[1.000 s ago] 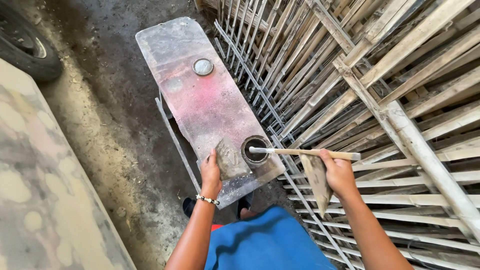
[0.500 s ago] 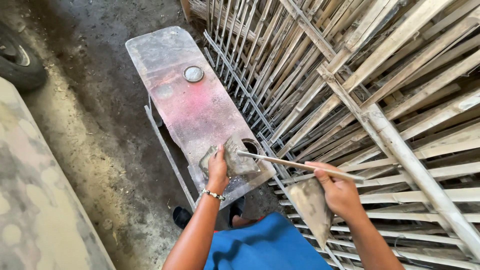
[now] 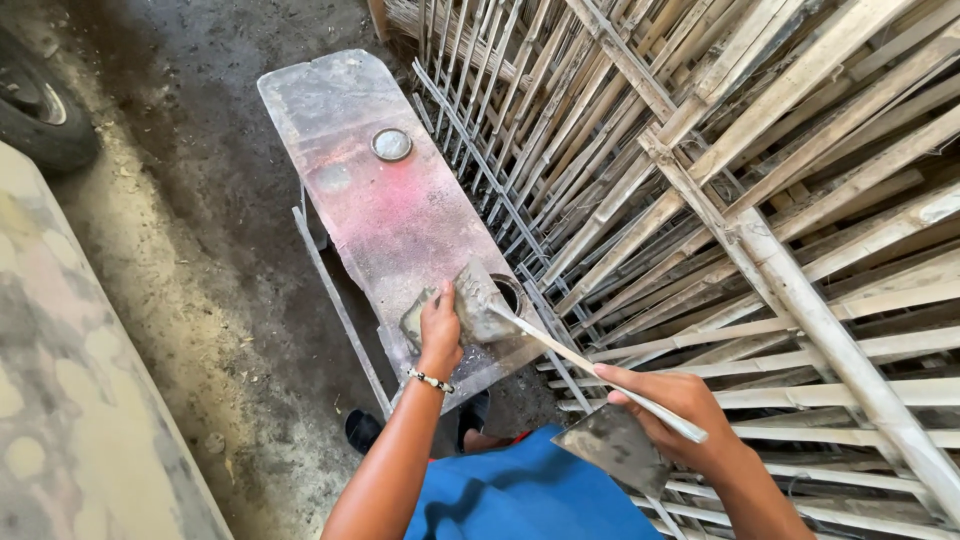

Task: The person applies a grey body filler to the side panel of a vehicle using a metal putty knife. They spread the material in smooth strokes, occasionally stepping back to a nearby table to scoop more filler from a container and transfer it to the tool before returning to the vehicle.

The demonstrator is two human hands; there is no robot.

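Observation:
My left hand (image 3: pixel 440 332), with a bead bracelet at the wrist, grips a small grey flat scraper (image 3: pixel 476 305) on the near end of a worn pink-grey bench (image 3: pixel 370 210). Just behind the scraper stands a small round tin (image 3: pixel 510 292), mostly hidden. My right hand (image 3: pixel 690 420) is closed on a long thin wooden stick (image 3: pixel 575 355). The stick's tip lies on the scraper by the tin. The same hand also holds a flat grey putty-smeared blade (image 3: pixel 612 452) below the stick.
A round tin lid (image 3: pixel 391 144) lies farther up the bench. A large bamboo lattice frame (image 3: pixel 740 200) fills the right side beside the bench. A tyre (image 3: pixel 40 115) sits at the far left, with a mottled slab (image 3: pixel 70 400) near left. My blue clothing (image 3: pixel 520 500) and dark shoe (image 3: pixel 362 430) are below.
My right hand has drawn back toward me and lower, tilting the stick. The stick's tip has shifted from over the tin onto the scraper in my left hand.

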